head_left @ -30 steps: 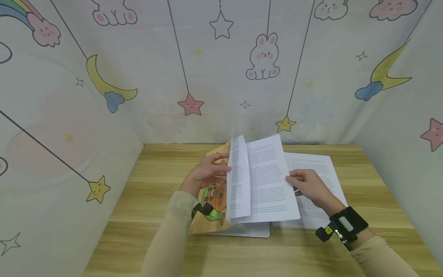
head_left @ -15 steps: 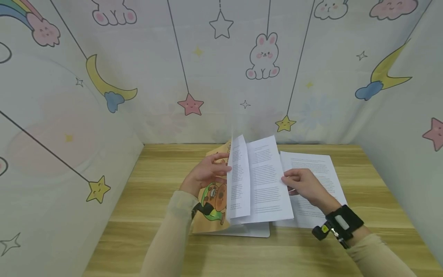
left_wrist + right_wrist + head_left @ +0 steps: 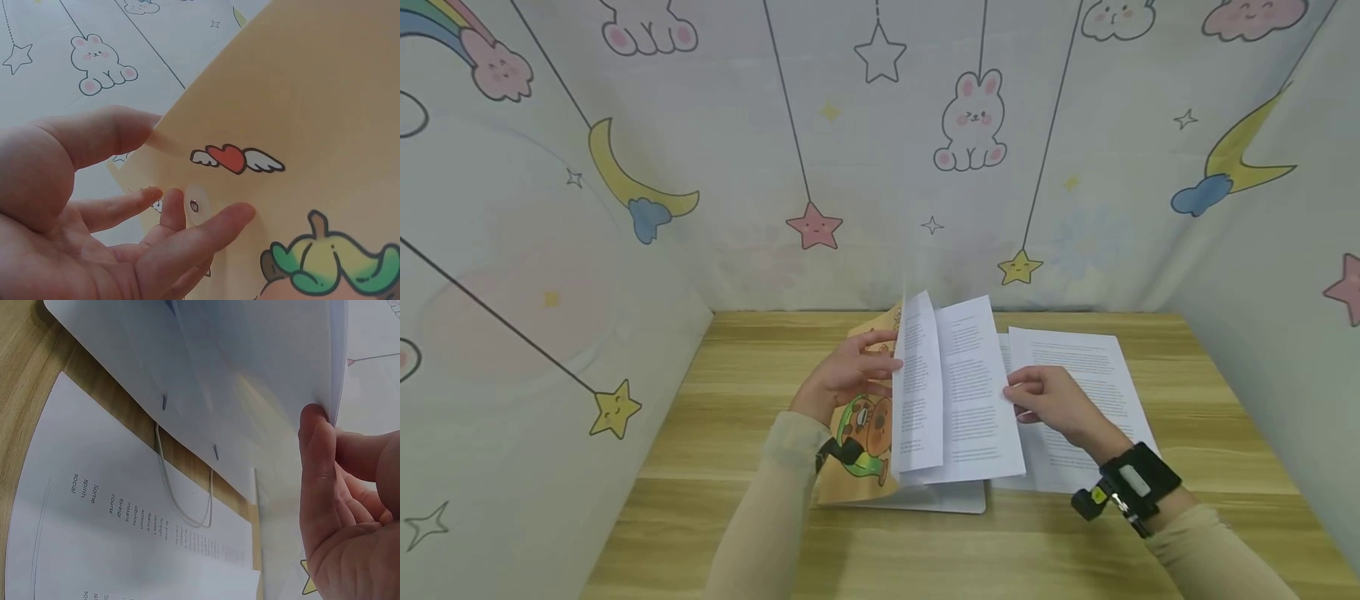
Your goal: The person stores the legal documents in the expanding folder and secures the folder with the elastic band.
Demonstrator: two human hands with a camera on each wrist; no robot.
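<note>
A tan folder [image 3: 853,487] with cartoon prints stands partly open on the table, its cover raised. My left hand [image 3: 850,375] holds the cover's edge, with some fingers spread on its printed outside. The left wrist view shows the cover [image 3: 250,94] with a winged red heart. Several printed sheets [image 3: 977,383] slant up inside the folder. My right hand [image 3: 1060,404] pinches their right edge between thumb and fingers. In the right wrist view, the right hand [image 3: 350,494] grips the upright sheets [image 3: 262,356].
Printed paper [image 3: 1082,367] lies flat on the wooden table [image 3: 1015,550] under and behind my right hand. A pale elastic cord [image 3: 164,469] loops over it in the right wrist view. A patterned curtain [image 3: 880,167] stands behind the table.
My right hand has shifted slightly left with the edge of the sheets, uncovering more of the flat paper. The left hand and the folder cover stay in place.
</note>
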